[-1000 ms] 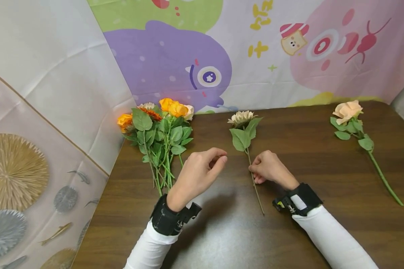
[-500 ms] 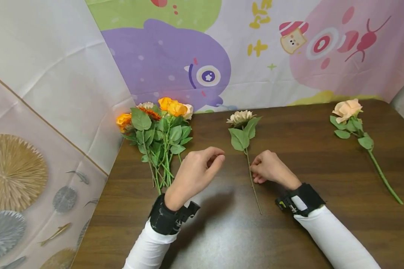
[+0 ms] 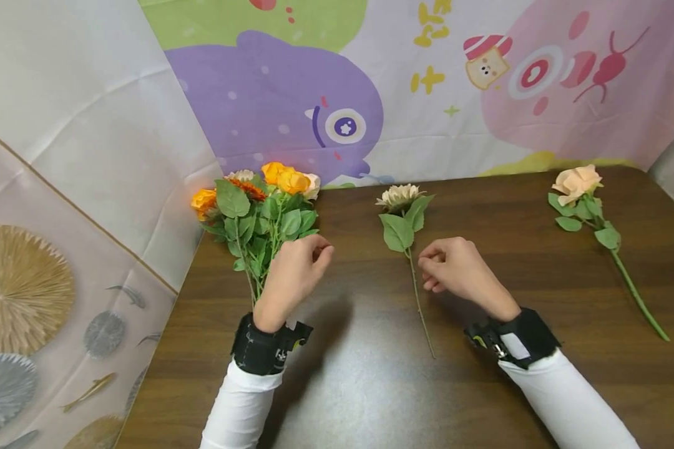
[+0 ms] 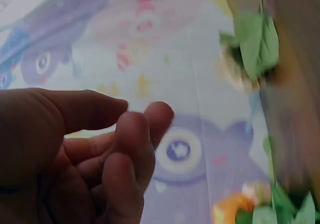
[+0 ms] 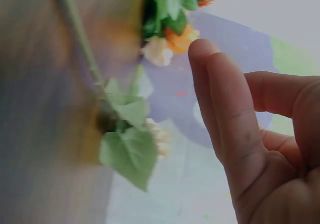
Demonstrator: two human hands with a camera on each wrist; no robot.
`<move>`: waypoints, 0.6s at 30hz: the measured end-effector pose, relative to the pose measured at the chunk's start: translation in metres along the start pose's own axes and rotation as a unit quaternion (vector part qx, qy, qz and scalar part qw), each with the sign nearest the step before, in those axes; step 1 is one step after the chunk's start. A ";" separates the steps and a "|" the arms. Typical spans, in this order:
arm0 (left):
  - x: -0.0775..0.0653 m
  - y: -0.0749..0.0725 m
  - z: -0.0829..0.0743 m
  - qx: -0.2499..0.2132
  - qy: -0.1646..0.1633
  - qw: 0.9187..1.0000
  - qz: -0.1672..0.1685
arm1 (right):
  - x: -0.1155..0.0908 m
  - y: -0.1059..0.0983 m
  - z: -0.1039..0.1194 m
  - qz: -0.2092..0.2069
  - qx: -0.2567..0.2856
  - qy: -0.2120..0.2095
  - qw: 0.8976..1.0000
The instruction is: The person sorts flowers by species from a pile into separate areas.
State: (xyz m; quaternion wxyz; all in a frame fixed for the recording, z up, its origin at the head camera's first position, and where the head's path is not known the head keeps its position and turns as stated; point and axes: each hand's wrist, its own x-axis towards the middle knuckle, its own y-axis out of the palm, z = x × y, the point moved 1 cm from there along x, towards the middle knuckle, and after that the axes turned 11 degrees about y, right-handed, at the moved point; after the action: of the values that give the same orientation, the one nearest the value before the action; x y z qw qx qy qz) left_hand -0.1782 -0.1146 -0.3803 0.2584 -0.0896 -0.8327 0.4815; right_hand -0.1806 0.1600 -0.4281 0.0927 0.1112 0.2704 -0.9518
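Observation:
A cream sunflower-like flower [image 3: 400, 198] with two broad green leaves and a thin stem lies mid-table, its head towards the back. Just right of the stem is my right hand [image 3: 463, 271], its fingers loosely bent and holding nothing. The right wrist view shows those fingers [image 5: 230, 99] apart from the stem [image 5: 82, 42]. My left hand [image 3: 292, 274] hovers in front of a bunch of flowers [image 3: 286, 221], overlapping its lower stems in the head view. Nothing is between the left fingers [image 4: 132, 139], which are relaxed and slightly curled.
A single peach rose [image 3: 577, 184] lies at the right of the brown table [image 3: 359, 386]. The bunch at the left has orange roses [image 3: 286, 179], a dark orange bloom and pale ones. A cartoon-print cloth [image 3: 427, 137] hangs behind the table.
My right hand has let go of the cream flower's stem and lifted slightly to the right. My left hand has moved left towards the bunch. The flower stays lying on the table.

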 end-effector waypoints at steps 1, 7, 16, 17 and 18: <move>0.000 -0.002 0.005 0.004 -0.016 1.000 0.005 | -0.002 -0.001 0.002 -0.004 0.002 -0.003 1.000; -0.002 -0.009 0.044 0.042 -0.099 0.994 0.033 | -0.017 0.001 0.016 -0.021 -0.005 -0.041 0.999; -0.007 0.004 0.084 0.117 -0.204 0.968 0.092 | -0.037 0.004 0.028 -0.034 -0.023 -0.080 0.996; -0.007 0.006 0.086 0.118 -0.207 0.966 0.098 | -0.039 0.004 0.029 -0.036 -0.025 -0.084 0.996; -0.007 0.008 0.087 0.119 -0.210 0.965 0.106 | -0.040 0.004 0.030 -0.036 -0.026 -0.089 0.995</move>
State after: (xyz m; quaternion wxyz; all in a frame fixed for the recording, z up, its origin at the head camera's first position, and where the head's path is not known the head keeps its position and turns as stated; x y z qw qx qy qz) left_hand -0.2181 -0.1793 -0.4247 0.0346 -0.0425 -0.7906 0.6099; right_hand -0.1462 0.1454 -0.3951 0.0844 0.0141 0.2894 -0.9534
